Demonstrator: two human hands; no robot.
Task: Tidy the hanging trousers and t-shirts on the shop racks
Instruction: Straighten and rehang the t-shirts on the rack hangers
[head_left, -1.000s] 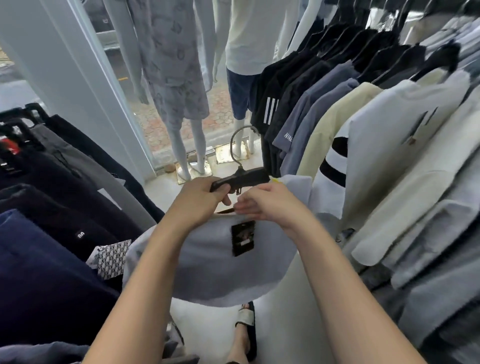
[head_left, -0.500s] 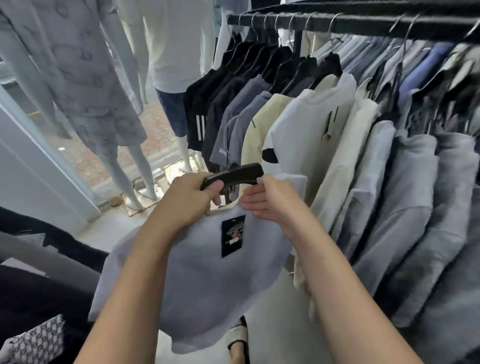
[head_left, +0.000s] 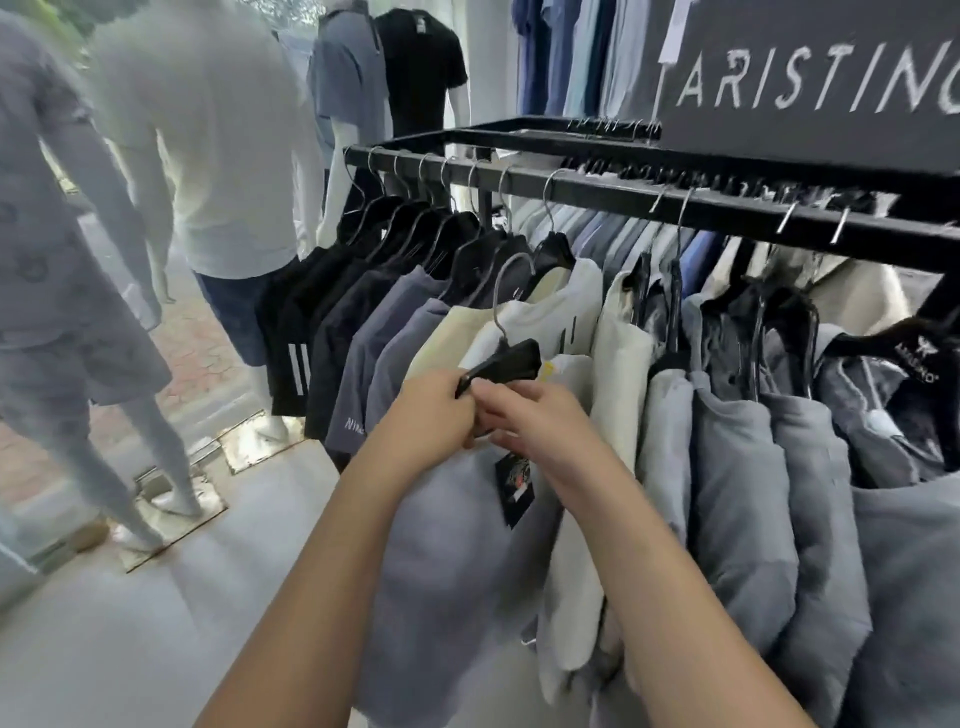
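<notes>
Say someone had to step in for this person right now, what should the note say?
Left hand grips the black hanger; right hand pinches the grey t-shirt at its neck.
Done: the shirt is on the hanger, held below the rail, hook not yet on it.
Left: hook it onto the rail, likely beside the pale shirts, then straighten it.

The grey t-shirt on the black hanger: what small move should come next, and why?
Probably lift the black hanger until its hook catches the rail: the left hand grips it, the hook is free below the rail, and the grey t-shirt hangs on it.
</notes>
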